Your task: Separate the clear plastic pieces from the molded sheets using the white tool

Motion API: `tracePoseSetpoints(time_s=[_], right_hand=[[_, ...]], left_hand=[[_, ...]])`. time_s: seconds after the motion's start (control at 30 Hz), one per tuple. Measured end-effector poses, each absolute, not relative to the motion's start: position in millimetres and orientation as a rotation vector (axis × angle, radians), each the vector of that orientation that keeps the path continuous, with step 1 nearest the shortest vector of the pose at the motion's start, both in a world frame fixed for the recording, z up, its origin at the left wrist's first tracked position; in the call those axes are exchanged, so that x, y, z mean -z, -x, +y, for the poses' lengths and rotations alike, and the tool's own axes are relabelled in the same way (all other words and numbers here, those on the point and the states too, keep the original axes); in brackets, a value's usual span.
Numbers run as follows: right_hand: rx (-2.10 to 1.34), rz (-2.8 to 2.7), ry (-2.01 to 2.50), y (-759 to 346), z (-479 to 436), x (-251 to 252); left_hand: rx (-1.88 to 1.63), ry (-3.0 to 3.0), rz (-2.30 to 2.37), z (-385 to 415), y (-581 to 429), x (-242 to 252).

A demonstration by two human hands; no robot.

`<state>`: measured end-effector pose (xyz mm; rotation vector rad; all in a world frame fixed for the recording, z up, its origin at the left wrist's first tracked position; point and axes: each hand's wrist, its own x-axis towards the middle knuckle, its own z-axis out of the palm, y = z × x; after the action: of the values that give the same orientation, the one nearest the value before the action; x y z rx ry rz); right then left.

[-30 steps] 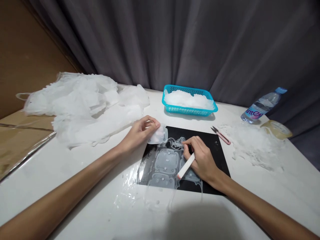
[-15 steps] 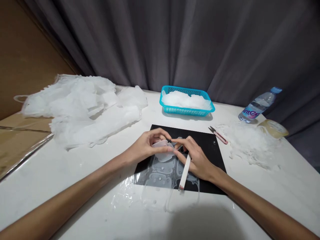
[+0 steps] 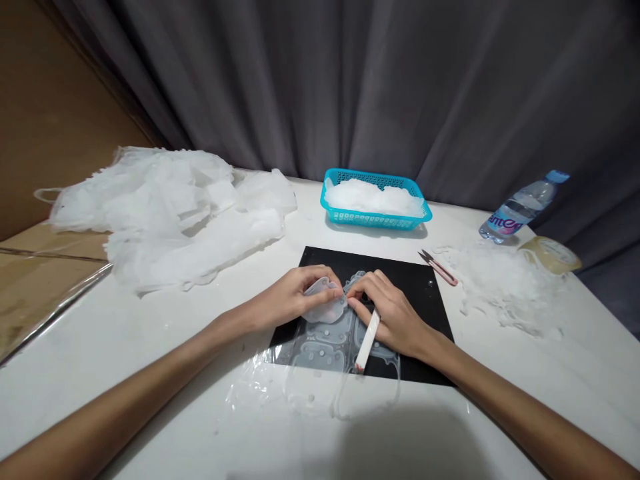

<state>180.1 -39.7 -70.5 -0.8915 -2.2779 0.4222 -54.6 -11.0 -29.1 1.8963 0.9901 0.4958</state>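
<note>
My left hand (image 3: pixel 313 292) pinches a small translucent white piece (image 3: pixel 325 308) above the black mat (image 3: pixel 415 280). My right hand (image 3: pixel 383 307) has its thumb and forefinger at the right edge of that piece, and a flat white stick (image 3: pixel 369 341) lies in the same hand, its reddish-marked end pointing down toward the front. Whether the right fingertips also grip the piece is too small to tell. Beneath both hands, clear sheets with rounded outlines (image 3: pixel 320 357) lie over the mat and past its front edge.
White translucent sheets (image 3: pixel 165 207) are heaped at the left. A blue basket (image 3: pixel 377 219) of white pieces stands at the back. Pink-handled snips (image 3: pixel 439 268), white scraps (image 3: pixel 510 287), a water bottle (image 3: pixel 523 210) and a tape roll (image 3: pixel 550 255) are at the right.
My left fingers have closed flatter over the white piece, showing more of it. My right fingertips have drawn slightly apart from the left ones and bent inward. The view has shifted slightly.
</note>
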Motion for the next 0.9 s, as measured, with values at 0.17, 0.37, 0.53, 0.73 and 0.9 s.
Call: tracePoseSetpoints(time_s=[0.17, 0.37, 0.53, 0.73, 0.9], right_hand=[[-0.25, -2.357, 0.942, -178, -39, 75], [-0.017, -2.319, 0.899, -171, -44, 78], [-0.005, -2.18, 1.012, -170, -49, 77], [-0.278, -1.963, 1.306, -177, -38, 77], [-0.379, -1.846, 1.254, -176, -38, 71]], left_hand=[[-0.505, -1.922, 0.968, -18, 50, 32], [-1.081, -1.42, 1.321, 15, 58, 58], [-1.093, -1.365, 1.235, 28, 73, 48], [-0.824, -1.398, 0.864, -11, 53, 18], [-0.733, -1.326, 0.797, -23, 43, 17]])
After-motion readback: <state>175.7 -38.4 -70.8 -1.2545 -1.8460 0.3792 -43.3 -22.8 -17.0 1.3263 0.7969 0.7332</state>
